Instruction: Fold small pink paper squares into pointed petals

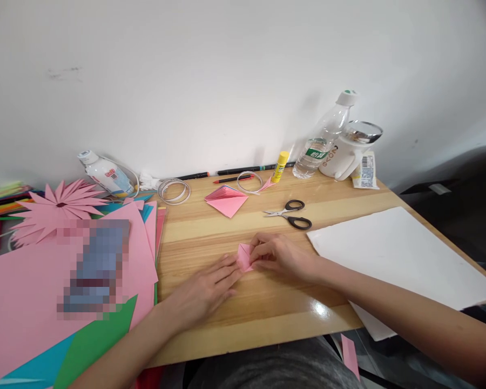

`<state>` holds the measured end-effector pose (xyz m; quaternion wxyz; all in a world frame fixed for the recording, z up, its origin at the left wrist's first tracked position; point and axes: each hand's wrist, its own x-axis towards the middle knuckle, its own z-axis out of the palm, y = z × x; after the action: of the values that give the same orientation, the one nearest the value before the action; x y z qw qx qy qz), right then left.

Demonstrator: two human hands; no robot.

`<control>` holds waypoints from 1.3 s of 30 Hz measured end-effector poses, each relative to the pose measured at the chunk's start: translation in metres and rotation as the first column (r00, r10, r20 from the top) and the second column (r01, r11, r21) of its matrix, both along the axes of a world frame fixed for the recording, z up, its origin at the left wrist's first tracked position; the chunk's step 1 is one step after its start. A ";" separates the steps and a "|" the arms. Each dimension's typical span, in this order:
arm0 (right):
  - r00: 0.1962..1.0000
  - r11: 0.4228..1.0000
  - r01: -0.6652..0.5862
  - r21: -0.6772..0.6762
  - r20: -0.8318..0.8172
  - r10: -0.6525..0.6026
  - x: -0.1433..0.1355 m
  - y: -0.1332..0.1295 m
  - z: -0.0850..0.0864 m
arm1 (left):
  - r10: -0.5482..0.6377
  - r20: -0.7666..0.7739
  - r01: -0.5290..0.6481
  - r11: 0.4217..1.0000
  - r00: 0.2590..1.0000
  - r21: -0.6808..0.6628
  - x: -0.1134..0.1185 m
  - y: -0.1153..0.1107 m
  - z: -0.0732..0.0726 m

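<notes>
A small piece of folded pink paper (244,256) lies on the wooden table in front of me, a crease showing across it. My left hand (210,283) rests flat on the table, fingers stretched out, fingertips touching the paper's left edge. On the other side, my right hand (281,256) pinches the paper's right edge with bent fingers. Beyond my hands sits a stack of folded pink paper squares (227,202). Black-handled scissors (288,213) lie with their blades slightly apart, past my right hand.
A yellow glue stick (281,166), tape rolls (174,191), a water bottle (323,138) and a white mug (344,154) stand or lie along the wall. Coloured paper sheets (24,292) and a pink paper flower (60,208) cover the left. White sheets (405,265) overhang the right edge.
</notes>
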<state>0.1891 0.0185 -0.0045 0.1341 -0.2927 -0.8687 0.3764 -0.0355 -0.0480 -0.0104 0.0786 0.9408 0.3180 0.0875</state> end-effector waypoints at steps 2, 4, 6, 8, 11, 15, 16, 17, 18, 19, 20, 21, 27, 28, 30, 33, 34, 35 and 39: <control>1.000 1.000 0.004 -0.002 0.001 -0.004 -0.001 0.001 -0.001 | 0.001 0.040 0.001 0.999 0.999 -0.054 -0.004 0.003 0.004; 1.000 1.000 0.002 -0.007 -0.001 -0.002 -0.001 0.002 -0.001 | -0.006 0.088 0.014 0.995 0.996 -0.098 -0.007 0.005 0.005; 1.000 1.000 0.000 -0.017 -0.002 0.000 -0.001 0.003 -0.002 | 0.001 0.127 0.015 0.992 0.992 -0.127 -0.009 0.007 0.005; 1.000 1.000 0.002 -0.030 -0.002 -0.002 -0.001 0.003 -0.002 | 0.017 0.149 0.005 0.989 0.989 -0.145 -0.009 0.009 0.004; 1.000 0.999 0.011 -0.044 -0.001 -0.011 0.000 0.004 -0.002 | 0.008 0.152 0.014 0.989 0.988 -0.146 -0.007 0.013 0.003; 1.000 0.999 0.013 -0.035 0.018 -0.013 -0.001 0.003 -0.001 | -0.036 0.107 0.051 0.988 0.994 -0.142 -0.005 0.018 0.005; 0.999 0.999 0.016 -0.028 0.032 -0.015 -0.002 0.002 -0.001 | -0.041 0.095 0.055 0.987 0.995 -0.153 -0.005 0.019 0.006; 0.998 1.000 0.022 -0.021 0.052 -0.021 -0.002 0.002 0.000 | -0.046 0.087 0.060 0.984 0.995 -0.165 -0.005 0.020 0.006; 0.997 0.999 0.030 -0.012 0.077 -0.029 -0.003 0.002 0.002 | -0.053 0.082 0.067 0.981 0.995 -0.179 -0.005 0.021 0.007; 0.994 0.999 0.038 -0.002 0.103 -0.037 -0.004 0.002 0.003 | -0.064 0.085 0.079 0.978 0.994 -0.192 -0.006 0.022 0.008; 0.991 0.999 0.044 0.009 0.128 -0.044 -0.005 0.002 0.004 | -0.076 0.091 0.094 0.974 0.993 -0.208 -0.006 0.024 0.010; 0.988 0.999 0.044 0.019 0.149 -0.047 -0.006 0.002 0.006 | -0.086 0.102 0.108 0.968 0.991 -0.226 -0.006 0.025 0.011; 0.963 0.998 0.040 0.049 0.266 -0.051 -0.014 0.000 0.014 | 0.018 0.228 0.052 0.954 0.973 -0.297 0.004 0.026 0.011; 0.954 0.997 0.046 0.056 0.293 -0.061 -0.015 0.000 0.015 | 0.075 0.236 -0.003 0.957 0.969 -0.289 0.009 0.024 0.010; 0.937 0.996 0.060 0.062 0.340 -0.078 -0.017 -0.001 0.018 | 0.221 0.247 -0.160 0.957 0.943 -0.242 0.019 0.018 0.007; 0.923 0.996 0.066 0.052 0.377 -0.081 -0.019 -0.002 0.021 | 0.422 0.230 -0.383 0.903 0.877 -0.197 0.034 0.008 0.002; 0.921 0.997 0.066 0.047 0.382 -0.078 -0.019 -0.002 0.022 | 0.486 0.210 -0.447 0.870 0.848 -0.209 0.037 0.006 0.001; 0.920 0.997 0.066 0.044 0.383 -0.078 -0.019 -0.001 0.021 | 0.546 0.187 -0.504 0.832 0.817 -0.231 0.040 0.004 0.000; 0.927 0.996 0.067 0.059 0.365 -0.084 -0.017 -0.001 0.016 | 0.690 0.095 -0.640 0.706 0.717 -0.302 0.045 0.000 0.001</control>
<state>0.1719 0.0171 0.0112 -0.0097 -0.3877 -0.8750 0.2898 0.0097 -0.0484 -0.0095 0.1897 0.7300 0.6358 0.1642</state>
